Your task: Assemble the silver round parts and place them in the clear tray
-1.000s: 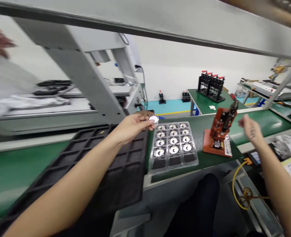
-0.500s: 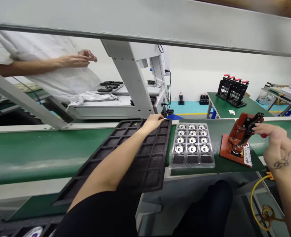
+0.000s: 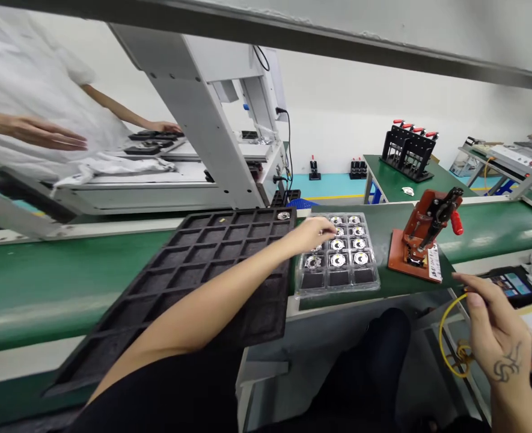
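My left hand [image 3: 311, 234] is over the left part of a clear plastic tray [image 3: 338, 291], fingers bent but apart, near the round white-and-silver parts [image 3: 337, 260] in its pockets. The tray's nearest row of pockets holds no such parts. One similar round part [image 3: 284, 215] lies in the far right corner pocket of the large black tray [image 3: 266, 322], under my left forearm. My right hand [image 3: 500, 331] hovers open, index finger extended, in front of a red-brown toggle clamp fixture [image 3: 421, 231]. The fixture's red handle [image 3: 457, 222] points down to the right.
A green conveyor belt [image 3: 80, 282] runs beneath the trays. Across it, a co-worker in white [image 3: 44, 90] handles black items at a white machine. A grey beam [image 3: 383, 54] crosses above. A yellow hose [image 3: 443, 355] hangs at right; more clamps [image 3: 407, 150] stand on a back table.
My left hand has moved right, from the black tray's far corner to the clear tray; a round part shows in that corner. My right hand has left the clamp handle and dropped lower.
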Motion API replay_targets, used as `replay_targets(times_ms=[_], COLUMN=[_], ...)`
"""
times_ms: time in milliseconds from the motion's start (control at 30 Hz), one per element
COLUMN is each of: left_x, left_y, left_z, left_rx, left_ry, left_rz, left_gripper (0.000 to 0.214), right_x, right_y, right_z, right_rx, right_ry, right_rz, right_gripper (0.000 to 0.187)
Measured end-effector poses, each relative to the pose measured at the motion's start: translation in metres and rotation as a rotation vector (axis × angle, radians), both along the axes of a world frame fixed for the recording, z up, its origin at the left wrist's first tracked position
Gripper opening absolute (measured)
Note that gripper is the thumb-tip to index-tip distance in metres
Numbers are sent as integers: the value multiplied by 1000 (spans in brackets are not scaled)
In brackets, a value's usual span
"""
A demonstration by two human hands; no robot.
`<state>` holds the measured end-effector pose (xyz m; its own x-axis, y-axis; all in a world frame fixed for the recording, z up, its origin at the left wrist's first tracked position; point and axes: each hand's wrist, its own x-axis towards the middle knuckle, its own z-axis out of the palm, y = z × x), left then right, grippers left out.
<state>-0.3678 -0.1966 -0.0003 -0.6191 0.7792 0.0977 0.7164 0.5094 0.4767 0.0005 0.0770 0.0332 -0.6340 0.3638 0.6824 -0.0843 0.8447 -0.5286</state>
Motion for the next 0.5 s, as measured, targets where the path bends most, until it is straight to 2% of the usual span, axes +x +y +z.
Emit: replay_targets(times_ms=[67, 133, 267, 400, 500], left_x=[26, 42, 43, 45, 74], left_y=[31, 56, 83, 91, 102], left_z=[-5, -10, -10, 6, 25], left_rx=[-30, -82, -180, -160, -76], left_ry=[-33, -55, -86, -65, -38], left_rz=[-142, -230, -311, -339, -380], left_gripper=[24, 23, 27, 13, 5], right_x=[4, 10, 36, 70, 81], right_y=[-1, -1, 4, 10, 9], right_z=[-4, -5, -8, -18, -23], right_rx=[-30, -43, -58, -126, -244], right_ry=[-52, -88, -145, -169, -195], right_rz=[-4, -13, -67, -92, -89], right_gripper=[26, 24, 23, 21, 24])
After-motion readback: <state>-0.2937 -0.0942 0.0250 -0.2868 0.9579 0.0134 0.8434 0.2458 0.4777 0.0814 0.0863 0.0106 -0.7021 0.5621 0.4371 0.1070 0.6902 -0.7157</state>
